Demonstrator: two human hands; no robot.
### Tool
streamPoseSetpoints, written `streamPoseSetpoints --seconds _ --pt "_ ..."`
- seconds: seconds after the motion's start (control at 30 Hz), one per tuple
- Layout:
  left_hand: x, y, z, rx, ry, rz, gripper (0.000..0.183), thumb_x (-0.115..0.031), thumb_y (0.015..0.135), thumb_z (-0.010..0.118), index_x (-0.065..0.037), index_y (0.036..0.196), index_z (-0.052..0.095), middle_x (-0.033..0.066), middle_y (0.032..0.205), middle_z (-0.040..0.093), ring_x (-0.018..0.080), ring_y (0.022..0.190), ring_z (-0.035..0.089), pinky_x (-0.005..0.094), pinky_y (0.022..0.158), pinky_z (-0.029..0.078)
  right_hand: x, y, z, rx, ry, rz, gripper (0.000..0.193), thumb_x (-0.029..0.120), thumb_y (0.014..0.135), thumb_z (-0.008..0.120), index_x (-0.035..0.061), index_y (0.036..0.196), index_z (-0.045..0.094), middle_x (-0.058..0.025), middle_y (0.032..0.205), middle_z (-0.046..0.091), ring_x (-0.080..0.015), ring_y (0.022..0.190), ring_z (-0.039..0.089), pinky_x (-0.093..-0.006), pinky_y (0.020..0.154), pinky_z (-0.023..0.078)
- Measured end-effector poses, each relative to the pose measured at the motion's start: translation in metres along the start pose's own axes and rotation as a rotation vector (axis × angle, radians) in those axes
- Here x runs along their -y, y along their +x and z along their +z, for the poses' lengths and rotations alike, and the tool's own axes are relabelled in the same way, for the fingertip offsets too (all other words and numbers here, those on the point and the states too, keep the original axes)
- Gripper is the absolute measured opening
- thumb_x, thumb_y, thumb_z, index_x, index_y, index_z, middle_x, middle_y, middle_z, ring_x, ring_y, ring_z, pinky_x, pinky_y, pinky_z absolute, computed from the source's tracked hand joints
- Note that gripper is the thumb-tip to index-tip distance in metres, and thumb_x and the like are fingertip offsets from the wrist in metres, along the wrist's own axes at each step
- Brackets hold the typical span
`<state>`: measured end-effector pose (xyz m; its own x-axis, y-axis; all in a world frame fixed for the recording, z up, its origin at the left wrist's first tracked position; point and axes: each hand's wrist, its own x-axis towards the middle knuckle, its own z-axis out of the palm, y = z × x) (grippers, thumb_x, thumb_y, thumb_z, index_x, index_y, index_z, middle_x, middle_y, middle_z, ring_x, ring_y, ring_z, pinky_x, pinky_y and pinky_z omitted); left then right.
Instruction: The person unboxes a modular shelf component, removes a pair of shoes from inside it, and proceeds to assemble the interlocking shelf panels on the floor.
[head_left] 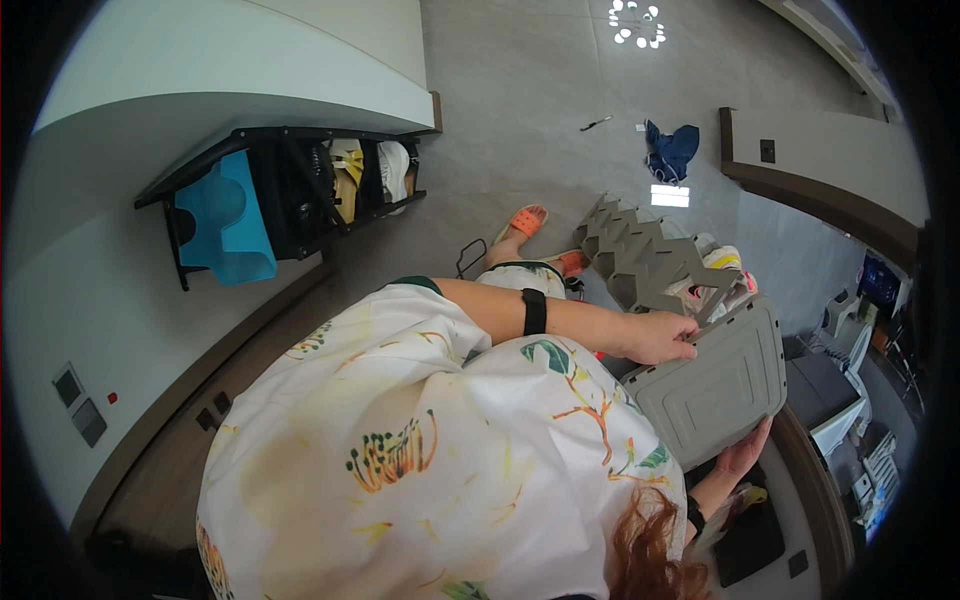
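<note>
At four o'clock, left hand pinches grey panel; right hand touches it, grip unclear. Likely positioning; next needs steady support.

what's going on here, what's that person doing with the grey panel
A person is handling a grey panel. The left hand grips its upper edge; the right hand is at its lower edge, its fingers partly hidden. Just beyond stands a zigzag grey structure, with what look like pale shoes close by. Whether panel and structure are joined is unclear.
</note>
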<state>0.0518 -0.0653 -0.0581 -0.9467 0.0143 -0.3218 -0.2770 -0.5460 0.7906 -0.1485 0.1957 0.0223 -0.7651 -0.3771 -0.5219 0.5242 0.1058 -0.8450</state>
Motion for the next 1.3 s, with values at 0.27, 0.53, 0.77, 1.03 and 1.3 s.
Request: streamPoseSetpoints --seconds 0.27,0.53,0.77,1.03,1.3 --pt "0.009 -0.001 0.004 -0.002 -0.006 0.011 0.03 -0.023 0.086 0.053 -0.001 0.106 0.05 0.008 0.084 0.058 0.0147 0.073 0.051 0.0292 0.065 0.042 -0.003 -0.007 0.0 0.0 0.014 -0.002 0.041 0.022 0.093 0.04 0.0028 0.129 0.037 -0.0071 0.13 0.042 -0.0194 0.117 0.042 -0.0337 0.097 0.035" --pt "0.005 -0.007 0.005 0.032 0.073 -0.006 0.03 -0.023 0.086 0.053 -0.002 0.107 0.049 0.0086 0.087 0.058 0.0148 0.076 0.052 0.0286 0.065 0.042 -0.007 -0.015 -0.004 -0.012 0.007 -0.014 0.041 0.021 0.092 0.043 0.0028 0.128 0.039 -0.0074 0.129 0.044 -0.0196 0.116 0.043 -0.0332 0.096 0.035" --pt "0.011 -0.006 0.01 0.095 0.061 -0.056 0.027 -0.02 0.087 0.052 -0.003 0.108 0.047 0.0085 0.088 0.058 0.0127 0.076 0.053 0.0275 0.066 0.043 -0.013 -0.023 -0.002 -0.055 -0.018 -0.035 0.039 0.02 0.092 0.045 0.0015 0.126 0.041 -0.0085 0.123 0.049 -0.0197 0.112 0.047 -0.0318 0.092 0.039" --pt "0.003 -0.004 0.014 0.138 0.017 -0.101 0.03 -0.013 0.086 0.053 -0.003 0.112 0.043 0.0057 0.091 0.058 0.0098 0.076 0.053 0.0255 0.061 0.043 -0.023 -0.03 -0.014 -0.074 -0.065 -0.05 0.036 0.019 0.093 0.041 0.0 0.123 0.044 -0.0085 0.121 0.051 -0.0204 0.112 0.048 -0.033 0.093 0.038" --pt "0.01 0.01 0.019 0.05 -0.16 -0.089 0.035 -0.006 0.085 0.052 0.0 0.118 0.04 0.0095 0.102 0.057 0.0122 0.092 0.053 0.0262 0.079 0.043 -0.027 -0.023 -0.006 -0.232 -0.25 0.0 0.033 0.018 0.089 0.053 0.0003 0.116 0.05 -0.0023 0.1 0.06 -0.0091 0.084 0.057 -0.021 0.071 0.044"
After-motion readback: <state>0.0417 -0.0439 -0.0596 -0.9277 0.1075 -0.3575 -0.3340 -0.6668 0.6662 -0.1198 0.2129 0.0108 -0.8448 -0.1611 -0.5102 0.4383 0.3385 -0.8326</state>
